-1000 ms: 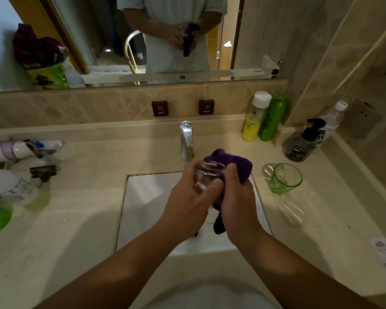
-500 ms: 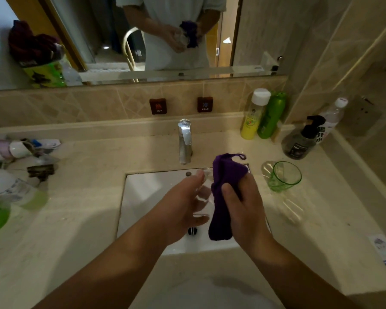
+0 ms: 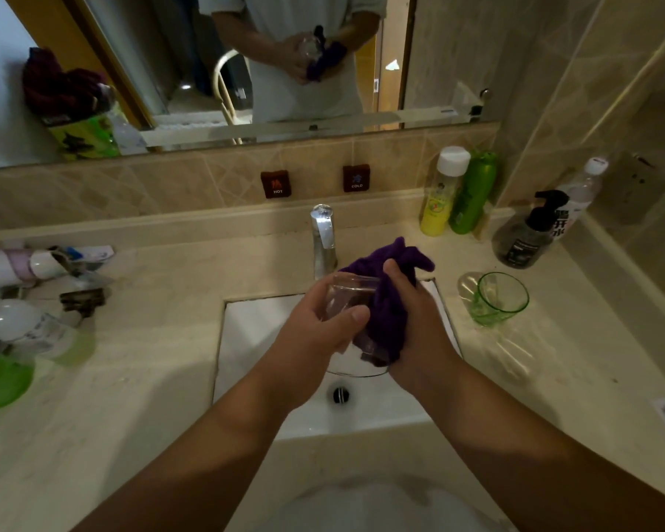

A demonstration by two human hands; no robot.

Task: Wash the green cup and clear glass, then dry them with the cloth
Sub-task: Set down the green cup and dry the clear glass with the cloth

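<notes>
Over the white sink [image 3: 254, 351] my left hand [image 3: 315, 332] grips the clear glass [image 3: 348, 297], tilted with its rim toward the tap. My right hand [image 3: 419, 324] holds the purple cloth [image 3: 390, 297] bunched against the glass's right side and base, thumb on top of the cloth. The green cup [image 3: 498, 299] stands upright on the counter to the right of the sink, apart from both hands.
A chrome tap [image 3: 323, 240] rises just behind the hands. Yellow and green bottles [image 3: 457, 192], a dark pump bottle [image 3: 526, 236] and a water bottle stand at the back right. Toiletries and a green dish [image 3: 1, 382] crowd the left counter. A mirror hangs above.
The cloth was hanging loose beside the glass half a second ago; now my right hand has it bunched round the glass, and the glass is tilted up in my left hand.
</notes>
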